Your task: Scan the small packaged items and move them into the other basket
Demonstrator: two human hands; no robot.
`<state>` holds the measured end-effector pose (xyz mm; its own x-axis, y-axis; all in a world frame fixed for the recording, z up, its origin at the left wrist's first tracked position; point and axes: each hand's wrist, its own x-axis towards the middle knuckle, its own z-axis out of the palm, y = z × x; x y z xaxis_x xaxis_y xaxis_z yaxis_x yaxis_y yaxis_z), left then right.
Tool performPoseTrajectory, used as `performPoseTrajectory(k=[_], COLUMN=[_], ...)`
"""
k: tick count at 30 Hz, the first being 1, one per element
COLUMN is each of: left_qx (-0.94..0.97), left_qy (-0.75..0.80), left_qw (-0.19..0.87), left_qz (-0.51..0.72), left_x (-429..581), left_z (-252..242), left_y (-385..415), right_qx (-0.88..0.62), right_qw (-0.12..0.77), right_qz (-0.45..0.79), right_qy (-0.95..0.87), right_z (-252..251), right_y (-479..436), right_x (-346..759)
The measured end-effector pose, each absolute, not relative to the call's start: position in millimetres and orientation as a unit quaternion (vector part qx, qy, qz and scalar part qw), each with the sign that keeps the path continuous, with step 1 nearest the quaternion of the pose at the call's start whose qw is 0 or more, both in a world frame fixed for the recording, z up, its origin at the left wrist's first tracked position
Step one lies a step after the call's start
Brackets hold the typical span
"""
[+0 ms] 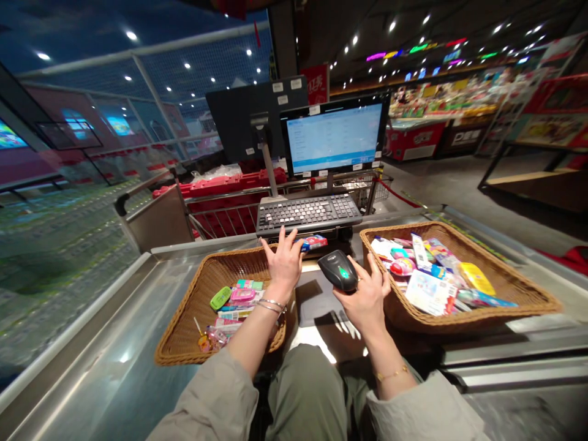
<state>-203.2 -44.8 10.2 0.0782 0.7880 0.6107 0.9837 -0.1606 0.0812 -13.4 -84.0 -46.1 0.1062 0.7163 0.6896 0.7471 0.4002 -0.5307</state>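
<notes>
My left hand (283,264) reaches to the front edge of the black keyboard (309,212), palm down with fingers spread. A small blue and red packet (315,243) is right beside its thumb; whether they touch I cannot tell. In my right hand (370,297) is a black barcode scanner (339,271) with a green light on its top, held over the gap between two wicker baskets. The left basket (177,321) contains small items, among them a green case (221,298) and a pink case (242,295). Fuller, the right basket (528,295) holds many small packages, including a white card pack (430,293).
A lit monitor (335,139) stands behind the keyboard, with a second screen (252,122) turned away beside it. A metal shopping cart (225,217) is behind the counter. The steel counter (114,343) runs to the left.
</notes>
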Motion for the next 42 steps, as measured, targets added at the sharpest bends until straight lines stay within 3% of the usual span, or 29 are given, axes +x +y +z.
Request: performPoseTrajectory(k=[42], left_qx=[-0.794], left_qy=[-0.505], left_qw=[0.18], left_qz=[-0.289], left_x=[-90], left_z=[33], left_y=[-19], right_qx=[-0.661], right_qw=[0.56], right_qz=[-0.092], right_qy=[-0.491], right_z=[-24], right_y=[-91], right_x=[102])
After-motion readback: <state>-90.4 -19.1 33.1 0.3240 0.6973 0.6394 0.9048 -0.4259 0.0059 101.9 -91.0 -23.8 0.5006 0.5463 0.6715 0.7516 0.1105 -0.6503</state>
